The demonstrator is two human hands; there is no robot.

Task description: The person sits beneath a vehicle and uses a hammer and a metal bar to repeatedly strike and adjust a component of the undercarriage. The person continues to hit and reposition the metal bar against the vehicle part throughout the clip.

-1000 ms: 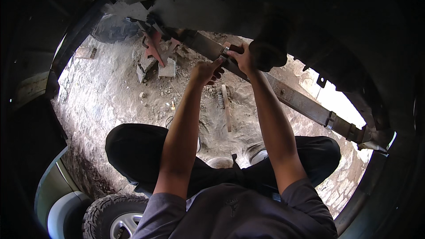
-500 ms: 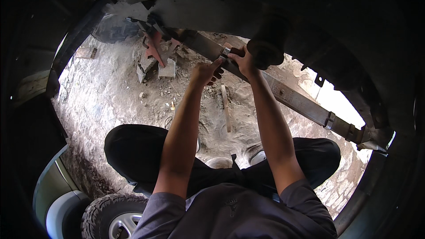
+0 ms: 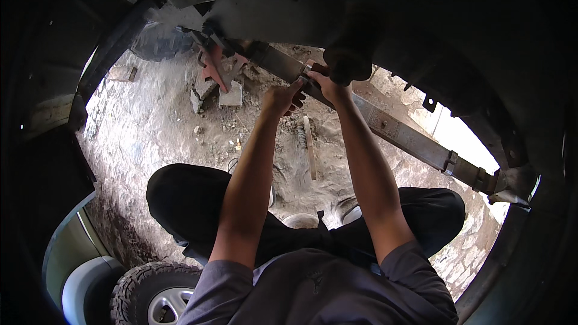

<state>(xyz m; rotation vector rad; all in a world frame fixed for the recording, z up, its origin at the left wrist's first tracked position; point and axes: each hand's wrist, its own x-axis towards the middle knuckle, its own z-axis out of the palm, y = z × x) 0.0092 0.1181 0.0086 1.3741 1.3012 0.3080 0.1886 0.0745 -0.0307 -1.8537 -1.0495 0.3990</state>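
Note:
A long flat steel leaf spring (image 3: 405, 138) runs diagonally beneath the dark vehicle underside. My left hand (image 3: 283, 98) reaches to a small metal clamp (image 3: 306, 73) on it, thumb against the clamp and other fingers curled below. My right hand (image 3: 332, 87) grips at the same clamp from the right, fingers partly hidden. Just above that hand hangs a dark cylindrical part (image 3: 348, 54). Left of the clamp, a red metal stand or bracket (image 3: 213, 66) sits near broken grey blocks (image 3: 230, 94).
A flat bar (image 3: 310, 147) and a small brick (image 3: 123, 74) lie on the rough dirt ground. My bent legs are below. A tyre (image 3: 135, 292) on a silver wheel is at lower left, and dark body panels (image 3: 54, 162) surround the view.
The view has shifted slightly, so the hanging cylindrical part appears a little higher and further left. My hands stay at the clamp with very little movement.

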